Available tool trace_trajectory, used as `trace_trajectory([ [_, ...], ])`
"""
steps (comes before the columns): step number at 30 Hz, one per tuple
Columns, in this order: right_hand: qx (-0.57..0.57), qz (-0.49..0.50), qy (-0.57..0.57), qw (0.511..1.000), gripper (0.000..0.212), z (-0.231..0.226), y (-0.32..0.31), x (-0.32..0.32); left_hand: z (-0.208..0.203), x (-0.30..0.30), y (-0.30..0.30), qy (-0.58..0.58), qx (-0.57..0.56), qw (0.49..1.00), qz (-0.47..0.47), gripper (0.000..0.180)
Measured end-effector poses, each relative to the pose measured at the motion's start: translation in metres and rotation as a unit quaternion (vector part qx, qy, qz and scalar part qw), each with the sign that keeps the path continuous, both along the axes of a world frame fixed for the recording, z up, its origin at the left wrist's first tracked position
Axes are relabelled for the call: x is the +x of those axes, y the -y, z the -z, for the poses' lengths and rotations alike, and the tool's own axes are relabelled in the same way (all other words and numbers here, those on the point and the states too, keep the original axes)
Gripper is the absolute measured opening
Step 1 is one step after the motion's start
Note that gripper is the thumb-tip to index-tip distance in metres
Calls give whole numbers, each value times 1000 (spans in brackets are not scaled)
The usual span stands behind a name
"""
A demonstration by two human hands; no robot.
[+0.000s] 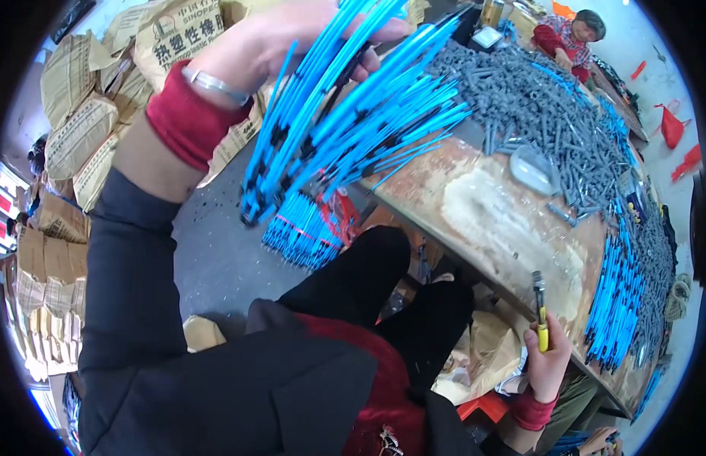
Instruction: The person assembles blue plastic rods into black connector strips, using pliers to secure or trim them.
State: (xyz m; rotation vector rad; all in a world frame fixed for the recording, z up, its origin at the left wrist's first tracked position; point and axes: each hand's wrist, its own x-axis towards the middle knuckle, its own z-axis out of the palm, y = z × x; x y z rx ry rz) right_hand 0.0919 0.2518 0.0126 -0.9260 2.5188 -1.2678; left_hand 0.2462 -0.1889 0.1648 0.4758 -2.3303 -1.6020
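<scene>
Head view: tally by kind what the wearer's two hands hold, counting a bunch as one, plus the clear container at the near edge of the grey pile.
Bunch of blue rods, left hand: 1
Yellow-handled tool, right hand: 1
Clear plastic container, by the grey pile: 1
Total: 3

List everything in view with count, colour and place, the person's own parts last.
Scuffed wooden table: one, brown and whitish, centre right
Thin blue sticks with black ends: too many to count, upper centre, floor and table's right
Small grey screw-shaped pieces: uncountable, grey, heaped on table
Clear shallow plastic container: one, colourless, beside heap
Yellow-handled metal-tipped tool: one, yellow and silver, lower right
Brown printed sacks: many, brown, mainly left
Co-worker: one, red sleeves, top right
Left hand: one, red cuff, fingers gripping sticks
Right hand: one, red cuff, holding tool
</scene>
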Motion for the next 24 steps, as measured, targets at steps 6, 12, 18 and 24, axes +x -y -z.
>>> trace_trajectory([
  [6,80,-56,-76,992,43,-4,29,-25,60,-96,76,78,-273,953,-109,47],
  [12,74,-23,-173,982,43,0,33,-37,142,-126,83,-245,-570,753,-219,27],
  [18,148,26,-254,955,45,15,41,-71,57,-98,105,-291,-333,848,-292,30],
  [24,130,29,-339,931,36,37,32,-91,-12,-125,-24,-435,-152,884,-76,24],
])
